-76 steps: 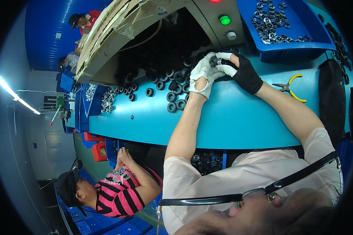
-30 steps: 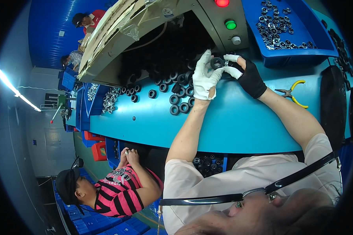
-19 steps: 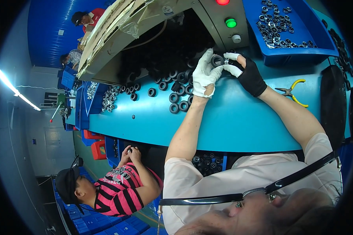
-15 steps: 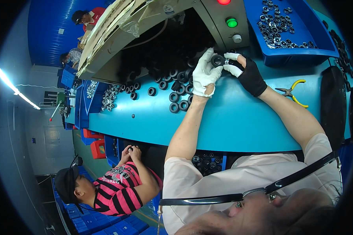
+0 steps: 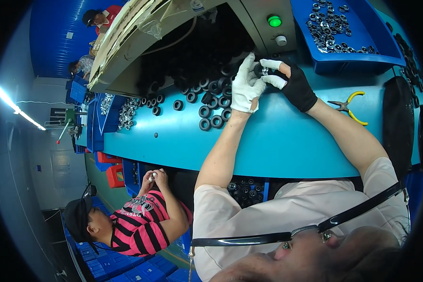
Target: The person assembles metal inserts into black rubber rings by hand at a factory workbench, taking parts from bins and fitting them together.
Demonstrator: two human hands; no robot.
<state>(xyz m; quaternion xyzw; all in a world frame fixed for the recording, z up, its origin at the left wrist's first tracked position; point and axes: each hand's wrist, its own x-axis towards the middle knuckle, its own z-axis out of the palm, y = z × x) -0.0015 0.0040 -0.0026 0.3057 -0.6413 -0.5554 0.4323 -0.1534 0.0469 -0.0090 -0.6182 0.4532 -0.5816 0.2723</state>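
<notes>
My left hand [image 5: 246, 89], in a white glove, is closed around a small black rubber ring [image 5: 257, 70]. My right hand [image 5: 298, 89] wears a black fingerless glove with white covers on thumb and forefinger. Between those two fingers it pinches a small shiny metal hub [image 5: 265, 71], right against the ring. My fingers partly hide both pieces, so how far the hub sits inside the ring I cannot tell. Loose black rings [image 5: 205, 112] lie on the blue-green table [image 5: 277, 141] left of my left hand.
Behind my hands stands a beige machine [image 5: 263, 30] with a dark opening full of black rings. A blue bin [image 5: 357, 61] of metal hubs is at the right, yellow-handled pliers [image 5: 347, 107] nearer me. More hubs [image 5: 127, 113] lie far left. A co-worker [image 5: 141, 221] sits at left.
The black ring has turned from facing me to nearly edge-on, and the metal hub shows more beside it. The machine's red light has slipped out of the picture. The co-worker's hands have shifted slightly.
</notes>
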